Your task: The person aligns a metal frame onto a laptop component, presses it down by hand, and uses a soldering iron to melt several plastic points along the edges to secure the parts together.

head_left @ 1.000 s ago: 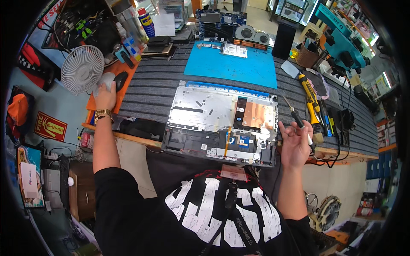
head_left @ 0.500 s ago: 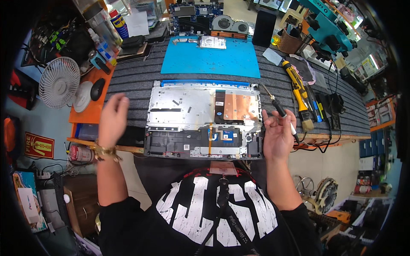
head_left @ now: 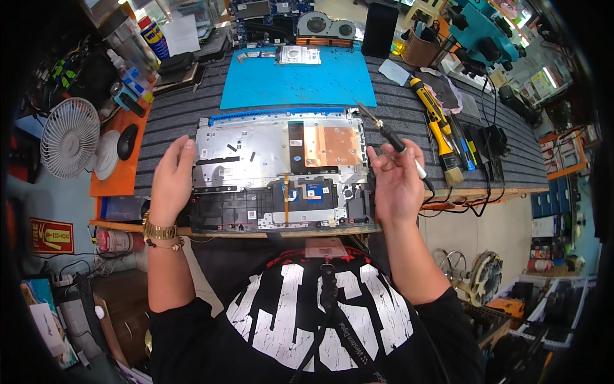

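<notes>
The laptop case lies flat on the striped cloth, right in front of the person and between the two hands. Most of it is silver, and the part close to the person is black. It has a blue strip along the far side, a copper patch on the right and a thin orange ribbon near the bottom. The left hand is at the left side of the case, with its fingers almost straight; I cannot tell if they pinch the edge or just rest by it. A gold watch is on that wrist. The right hand is by the right side, palm up, and its thumb and fingers grip a black and white iron. The iron's thin tip points away from the person, near the far right corner of the case. Past the case is a blue mat with a silver drive on it. A yellow brush lies to the right.
</notes>
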The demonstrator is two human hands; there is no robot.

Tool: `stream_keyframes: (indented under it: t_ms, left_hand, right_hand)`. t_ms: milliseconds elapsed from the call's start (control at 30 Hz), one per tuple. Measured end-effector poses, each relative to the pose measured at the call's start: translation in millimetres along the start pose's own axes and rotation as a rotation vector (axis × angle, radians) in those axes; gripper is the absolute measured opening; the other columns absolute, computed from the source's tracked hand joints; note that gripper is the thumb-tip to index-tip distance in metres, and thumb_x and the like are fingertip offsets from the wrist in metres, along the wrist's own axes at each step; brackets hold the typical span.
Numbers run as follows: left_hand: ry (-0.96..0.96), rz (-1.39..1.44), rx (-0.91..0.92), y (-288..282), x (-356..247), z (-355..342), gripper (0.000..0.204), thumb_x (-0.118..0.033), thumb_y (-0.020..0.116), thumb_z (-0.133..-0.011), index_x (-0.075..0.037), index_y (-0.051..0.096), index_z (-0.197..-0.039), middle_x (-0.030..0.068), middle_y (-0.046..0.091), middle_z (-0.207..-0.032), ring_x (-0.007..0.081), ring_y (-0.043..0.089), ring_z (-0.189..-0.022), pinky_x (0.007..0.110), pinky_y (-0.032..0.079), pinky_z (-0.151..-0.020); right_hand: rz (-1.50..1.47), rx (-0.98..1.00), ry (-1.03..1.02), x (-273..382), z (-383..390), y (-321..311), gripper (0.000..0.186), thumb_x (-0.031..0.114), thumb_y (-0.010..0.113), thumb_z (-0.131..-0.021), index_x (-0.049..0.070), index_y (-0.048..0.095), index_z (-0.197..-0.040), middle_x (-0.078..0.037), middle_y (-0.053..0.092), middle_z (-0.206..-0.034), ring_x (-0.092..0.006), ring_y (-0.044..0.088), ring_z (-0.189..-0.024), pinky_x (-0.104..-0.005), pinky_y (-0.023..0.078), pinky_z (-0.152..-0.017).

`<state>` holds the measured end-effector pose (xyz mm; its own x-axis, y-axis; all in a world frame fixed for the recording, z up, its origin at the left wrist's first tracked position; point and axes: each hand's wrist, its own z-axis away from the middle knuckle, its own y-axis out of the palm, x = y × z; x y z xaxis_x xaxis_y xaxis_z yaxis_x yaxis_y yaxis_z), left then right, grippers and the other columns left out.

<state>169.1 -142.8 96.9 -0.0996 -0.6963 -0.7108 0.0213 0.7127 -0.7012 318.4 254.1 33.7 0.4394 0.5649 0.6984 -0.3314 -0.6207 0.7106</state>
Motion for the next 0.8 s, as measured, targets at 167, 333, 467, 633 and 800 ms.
stream_keyframes:
  t_ms: [167, 333, 467, 633, 800]
  left_hand:
    - [0.581, -0.264, -0.096, -9.4, -63.7, 9.5, 0.049, -0.034, 0.078, -0.107, 0.002, 0.073, -0.141, 0.0214, 0.075, -0.137, 0.0416, 0.070, -0.130, 0.049, 0.053, -0.115]
    - [1.069, -0.130, 0.316, 37.1, -132.8, 12.8, 0.046, -0.034, 0.084, -0.100, -0.002, 0.076, -0.132, 0.0167, 0.074, -0.139, 0.0369, 0.068, -0.131, 0.052, 0.051, -0.113]
    - [1.195, -0.339, 0.476, 106.3, -163.5, -19.9, 0.059, -0.049, 0.079, -0.103, -0.003, 0.075, -0.140, 0.0174, 0.074, -0.146, 0.0365, 0.068, -0.134, 0.051, 0.048, -0.113]
    - [1.146, -0.445, 0.610, 148.0, -172.9, -46.6, 0.073, -0.064, 0.076, -0.100, -0.003, 0.077, -0.140, 0.0179, 0.073, -0.149, 0.0358, 0.068, -0.134, 0.052, 0.048, -0.113]
    - [1.097, -0.398, 0.663, 150.5, -171.7, -53.6, 0.078, -0.067, 0.076, -0.097, -0.001, 0.078, -0.138, 0.0195, 0.073, -0.150, 0.0357, 0.069, -0.131, 0.051, 0.048, -0.113]
  right_hand:
    - [0.087, 0.033, -0.032, 36.0, -35.3, -6.0, 0.035, 0.028, 0.057, -0.122, 0.007, 0.058, -0.150, -0.018, 0.078, -0.124, -0.0313, 0.080, -0.105, -0.0572, 0.060, -0.114]
    - [0.176, 0.010, -0.048, 60.1, -99.0, -11.5, 0.022, 0.021, 0.067, -0.117, 0.009, 0.066, -0.136, -0.010, 0.074, -0.106, -0.0238, 0.075, -0.096, -0.0599, 0.061, -0.111]
    - [0.250, 0.038, -0.035, 53.1, -147.6, -7.9, 0.011, 0.014, 0.072, -0.113, 0.010, 0.066, -0.121, -0.003, 0.066, -0.089, -0.0183, 0.067, -0.081, -0.0546, 0.064, -0.099]
    - [0.299, 0.110, 0.020, 45.0, -179.5, -8.6, 0.010, 0.009, 0.072, -0.111, 0.011, 0.066, -0.118, -0.001, 0.062, -0.086, -0.0142, 0.064, -0.076, -0.0490, 0.065, -0.089]
    - [0.318, 0.136, 0.075, 37.3, -177.6, -18.6, 0.016, 0.004, 0.072, -0.107, 0.009, 0.065, -0.120, 0.000, 0.063, -0.086, -0.0127, 0.062, -0.074, -0.0452, 0.065, -0.085]
